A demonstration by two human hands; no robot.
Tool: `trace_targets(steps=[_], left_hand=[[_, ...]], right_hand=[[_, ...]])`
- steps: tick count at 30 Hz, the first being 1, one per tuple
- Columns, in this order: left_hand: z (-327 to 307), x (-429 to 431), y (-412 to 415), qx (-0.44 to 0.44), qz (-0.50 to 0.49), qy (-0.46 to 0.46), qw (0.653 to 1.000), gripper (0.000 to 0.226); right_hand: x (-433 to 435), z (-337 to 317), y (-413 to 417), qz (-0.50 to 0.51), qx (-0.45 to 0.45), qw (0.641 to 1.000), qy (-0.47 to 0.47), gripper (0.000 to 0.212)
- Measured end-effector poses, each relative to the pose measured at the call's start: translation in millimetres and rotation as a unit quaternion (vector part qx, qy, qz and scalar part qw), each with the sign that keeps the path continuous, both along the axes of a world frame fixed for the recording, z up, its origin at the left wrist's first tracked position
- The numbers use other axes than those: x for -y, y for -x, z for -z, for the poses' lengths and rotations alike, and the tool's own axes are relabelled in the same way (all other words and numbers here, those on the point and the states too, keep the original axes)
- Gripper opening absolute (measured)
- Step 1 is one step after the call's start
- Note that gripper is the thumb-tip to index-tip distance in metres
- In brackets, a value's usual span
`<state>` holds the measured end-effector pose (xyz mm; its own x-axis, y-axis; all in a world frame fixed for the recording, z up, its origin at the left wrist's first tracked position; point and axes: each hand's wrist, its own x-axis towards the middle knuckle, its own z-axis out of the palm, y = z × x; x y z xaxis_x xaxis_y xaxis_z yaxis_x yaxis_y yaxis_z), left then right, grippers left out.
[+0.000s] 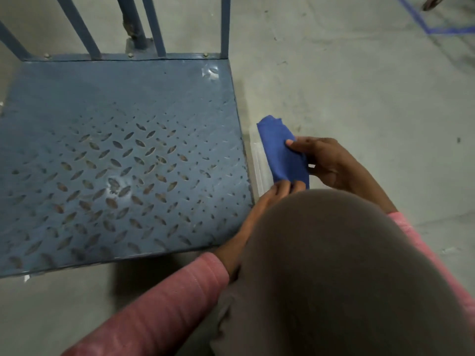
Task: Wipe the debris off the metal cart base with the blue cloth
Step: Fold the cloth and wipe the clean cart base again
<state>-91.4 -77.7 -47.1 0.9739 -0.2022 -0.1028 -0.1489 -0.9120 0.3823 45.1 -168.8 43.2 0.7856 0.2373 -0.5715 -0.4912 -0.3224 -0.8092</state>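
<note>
The metal cart base is a blue-grey diamond-tread plate filling the left half of the view, with worn, rusty spots across its middle. A folded blue cloth is held just off the plate's right edge, above the floor. My right hand grips its right side with the thumb on top. My left hand pinches the cloth's near end, fingers curled over it. My knee hides the lower part of both hands.
Upright blue bars rise from the cart's far edge. My knee fills the lower right. A clear plastic strip lies along the cart's right edge. Concrete floor with blue tape lines at far right.
</note>
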Motion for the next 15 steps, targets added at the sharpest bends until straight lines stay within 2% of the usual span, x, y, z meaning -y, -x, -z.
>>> trace_targets(steps=[2,4,8,11,13,14,15], left_hand=[[-36,11,-1,-0.059,0.010,-0.011,0.998,0.019],[-40,24,-4,-0.056,-0.024,-0.086,0.994,0.016],[-34,38,-22,-0.184,-0.090,-0.081,0.976,0.051],[-27,35,-17,-0.143,-0.125,-0.125,0.974,0.062],[-22,31,-18,-0.138,-0.134,-0.132,0.972,0.060],[-20,30,-19,-0.149,-0.133,-0.131,0.971,0.060],[-18,30,-20,-0.162,-0.122,-0.123,0.972,0.063]], right_hand=[[5,7,-5,0.022,0.041,0.999,0.019,0.026],[5,22,-8,0.037,0.076,0.995,0.044,0.026],[4,61,-15,0.028,0.118,0.991,0.062,0.027],[3,85,-25,-0.008,0.174,0.978,0.111,0.029],[1,96,-31,-0.057,0.230,0.957,0.167,0.027],[1,100,-34,-0.098,0.285,0.930,0.210,0.028],[4,107,-36,-0.148,0.365,0.881,0.264,0.031]])
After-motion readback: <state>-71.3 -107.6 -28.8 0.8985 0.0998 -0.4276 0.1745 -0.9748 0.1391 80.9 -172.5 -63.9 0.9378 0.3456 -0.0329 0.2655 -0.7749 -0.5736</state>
